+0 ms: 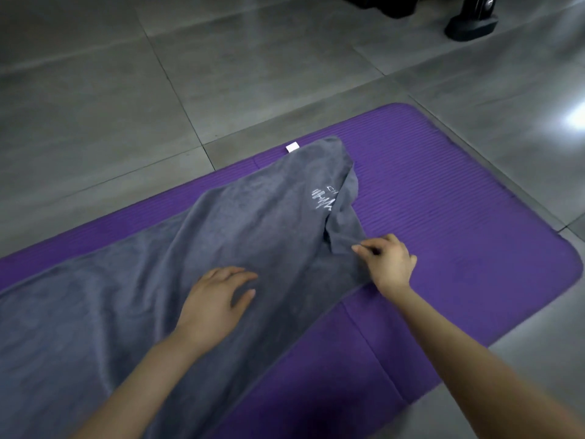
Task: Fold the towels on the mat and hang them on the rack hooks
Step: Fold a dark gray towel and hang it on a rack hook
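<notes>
A large grey towel [152,280] with white embroidery and a small white tag lies spread across the purple mat [443,217]. Its right end is rumpled, with a corner flap folded over. My left hand [215,299] hovers just above or lightly on the middle of the towel, fingers relaxed and spread. At the towel's right edge my right hand [387,259] pinches the folded-over corner between thumb and fingers. No rack hooks are in view.
Grey tiled floor [126,90] surrounds the mat. A black stand base [471,25] and other dark equipment sit at the top right. Glare from a light shows on the floor at the right edge.
</notes>
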